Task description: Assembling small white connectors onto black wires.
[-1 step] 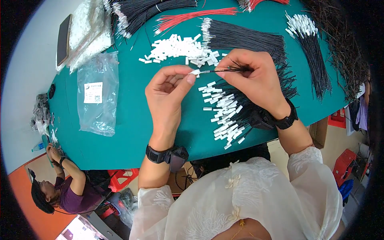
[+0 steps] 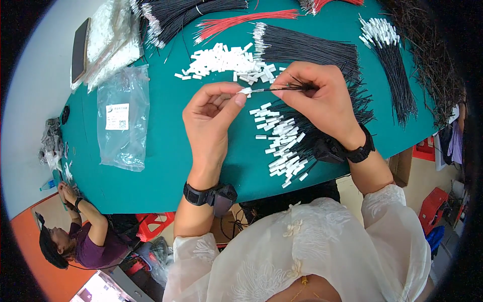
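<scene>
Between thumb and forefinger, my left hand (image 2: 209, 116) pinches a small white plastic sleeve (image 2: 246, 91). My right hand (image 2: 324, 98) is closed on several thin black wires (image 2: 296, 87). One wire's pale tip points at the sleeve and meets it or nearly so; I cannot tell how far it goes in. Below my right hand lies a spread of black wires capped with white sleeves (image 2: 279, 136), partly hidden by that hand and wrist. Just beyond my fingers is a heap of loose white sleeves (image 2: 221, 59).
Black wire bundles (image 2: 307, 48) and red wires (image 2: 246, 22) lie across the far green table (image 2: 171, 186). Another capped bundle (image 2: 392, 70) is at right. At left are a clear plastic bag (image 2: 123, 141) and a dark phone (image 2: 80, 50). A co-worker (image 2: 95, 241) sits at lower left.
</scene>
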